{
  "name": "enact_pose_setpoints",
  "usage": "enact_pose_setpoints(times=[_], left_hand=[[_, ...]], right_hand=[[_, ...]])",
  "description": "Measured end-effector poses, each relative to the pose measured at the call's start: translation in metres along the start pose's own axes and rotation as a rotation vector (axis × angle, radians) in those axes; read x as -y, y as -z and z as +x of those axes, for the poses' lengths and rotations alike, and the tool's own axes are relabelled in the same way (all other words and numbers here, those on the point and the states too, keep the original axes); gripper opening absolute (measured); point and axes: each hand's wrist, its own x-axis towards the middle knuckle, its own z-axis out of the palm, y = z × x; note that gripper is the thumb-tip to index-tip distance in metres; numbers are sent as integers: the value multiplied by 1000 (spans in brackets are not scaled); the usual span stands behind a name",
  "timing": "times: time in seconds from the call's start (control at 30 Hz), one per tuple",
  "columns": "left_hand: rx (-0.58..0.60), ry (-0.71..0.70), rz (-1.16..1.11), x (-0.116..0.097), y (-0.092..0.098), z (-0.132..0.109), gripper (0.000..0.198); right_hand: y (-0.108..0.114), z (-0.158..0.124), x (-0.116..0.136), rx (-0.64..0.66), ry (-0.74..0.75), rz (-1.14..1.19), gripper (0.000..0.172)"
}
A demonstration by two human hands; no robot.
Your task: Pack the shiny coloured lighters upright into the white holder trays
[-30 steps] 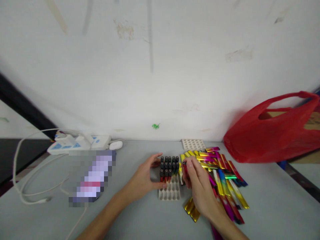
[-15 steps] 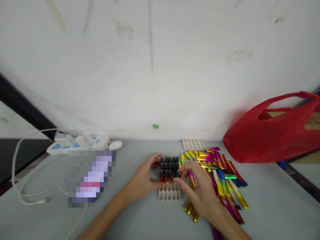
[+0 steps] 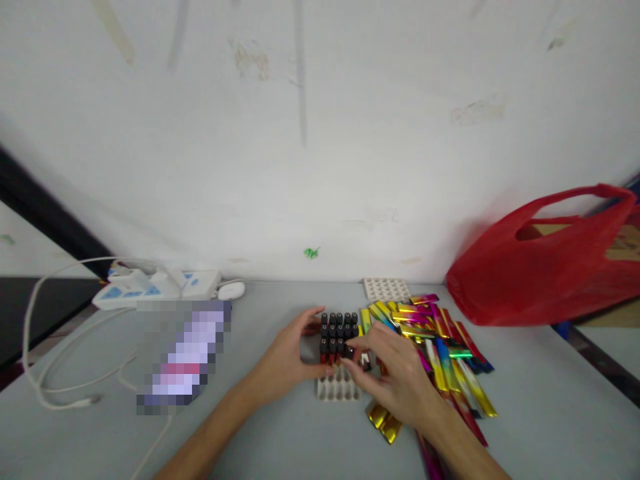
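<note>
Slim tubes with square black tops (image 3: 340, 330) stand upright in rows in a pale moulded tray (image 3: 339, 390), whose front pockets hold nothing. My left hand (image 3: 285, 350) curves round the left side of these rows, thumb across the front and fingers towards the back. Between the thumb and fingertips of my right hand (image 3: 393, 367) is another black-topped tube (image 3: 351, 351), at the front row's right end. Its lower part is hidden, so I cannot tell how deep it sits. Right of the tray lies a pile of shiny multicoloured foil-like tubes (image 3: 440, 340).
A second pale tray (image 3: 387, 289) lies near the wall. At the right stands a red plastic bag (image 3: 540, 267). To the left are a pixelated phone-like object (image 3: 187, 357), a white power strip (image 3: 155, 288), a small white case (image 3: 231, 291) and loose white cables (image 3: 65, 403).
My right hand has moved slightly left with the black-topped tube, bringing it to the front row. My left hand stays around the rows.
</note>
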Motion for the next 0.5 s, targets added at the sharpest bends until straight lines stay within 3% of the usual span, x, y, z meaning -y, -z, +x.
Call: enact_pose_setpoints(times=[0.33,0.5], left_hand=[[5,8,9,-1,1,-1,104],[-1,22,20,-1,1,0,105]], right_hand=[[0,-1,-1,17,-76,45,24],[2,0,-7,-149,-308,-100,13]])
